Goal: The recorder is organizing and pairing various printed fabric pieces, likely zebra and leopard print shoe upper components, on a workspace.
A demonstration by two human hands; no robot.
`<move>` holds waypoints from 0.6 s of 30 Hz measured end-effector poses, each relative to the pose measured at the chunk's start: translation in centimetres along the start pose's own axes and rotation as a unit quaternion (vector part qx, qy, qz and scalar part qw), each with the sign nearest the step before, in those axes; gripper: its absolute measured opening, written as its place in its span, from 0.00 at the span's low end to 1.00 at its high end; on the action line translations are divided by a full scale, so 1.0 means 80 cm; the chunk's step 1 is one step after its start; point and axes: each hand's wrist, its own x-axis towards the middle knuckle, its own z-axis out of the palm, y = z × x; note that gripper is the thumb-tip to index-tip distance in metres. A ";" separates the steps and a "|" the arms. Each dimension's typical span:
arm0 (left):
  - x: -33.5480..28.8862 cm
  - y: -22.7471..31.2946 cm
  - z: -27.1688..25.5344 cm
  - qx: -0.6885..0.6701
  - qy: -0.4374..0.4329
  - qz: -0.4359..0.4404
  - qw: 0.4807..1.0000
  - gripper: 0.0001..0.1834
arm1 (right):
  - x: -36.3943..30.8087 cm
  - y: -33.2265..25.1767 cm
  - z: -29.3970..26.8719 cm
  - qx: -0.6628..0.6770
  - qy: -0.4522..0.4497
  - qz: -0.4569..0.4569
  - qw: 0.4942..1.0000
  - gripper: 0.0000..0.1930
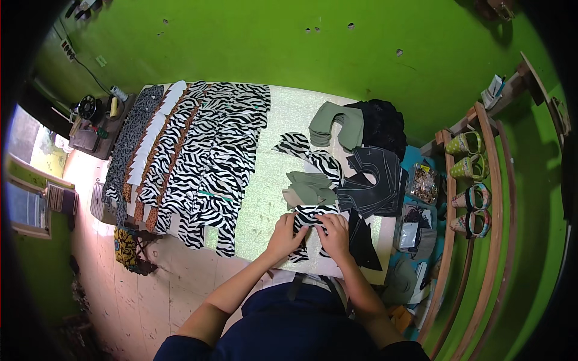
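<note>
A zebra-print fabric piece (312,212), cut in a curved shape, lies at the front of the table under both my hands. My left hand (285,237) grips its left side, thumb pointing inward. On its other side my right hand (334,234) holds it with bent fingers, the thumb close to the left one. Just beyond my fingers is a loose pile of grey-green cut pieces (308,188). Two more zebra-print pieces (293,144) lie farther back. To the right of my hands are dark curved cut pieces (380,186) and a black pointed piece (363,245).
Overlapping rows of zebra-print pieces (211,150) cover the left of the pale table (283,108). A grey-green stack (335,123) and black fabric (384,126) sit at the back right. A wooden rack (489,138) with small shoes (465,144) stands right, a sewing machine (90,108) left.
</note>
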 end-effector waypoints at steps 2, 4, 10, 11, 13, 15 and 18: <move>-0.004 0.010 -0.008 0.021 0.047 0.048 0.998 0.27 | 0.007 -0.009 -0.005 0.025 -0.005 -0.005 1.000 0.14; -0.006 0.008 -0.017 -0.015 0.059 0.044 0.997 0.24 | 0.016 -0.019 -0.011 0.048 -0.009 -0.008 0.999 0.14; 0.001 -0.012 -0.090 -0.069 0.055 -0.097 0.991 0.13 | 0.058 -0.063 0.021 0.080 -0.071 -0.063 0.992 0.14; 0.004 -0.020 -0.102 -0.054 0.058 -0.099 0.992 0.13 | 0.064 -0.064 0.038 0.078 -0.071 -0.085 0.991 0.15; 0.010 -0.042 -0.117 0.002 0.105 -0.073 0.992 0.14 | 0.079 -0.077 0.068 0.070 -0.096 -0.088 0.989 0.15; 0.019 -0.069 -0.125 0.075 0.158 -0.046 0.984 0.16 | 0.092 -0.086 0.094 0.061 -0.097 -0.096 0.989 0.15; 0.038 -0.092 -0.139 0.107 0.152 -0.044 0.982 0.16 | 0.115 -0.094 0.122 -0.007 -0.101 -0.105 0.989 0.16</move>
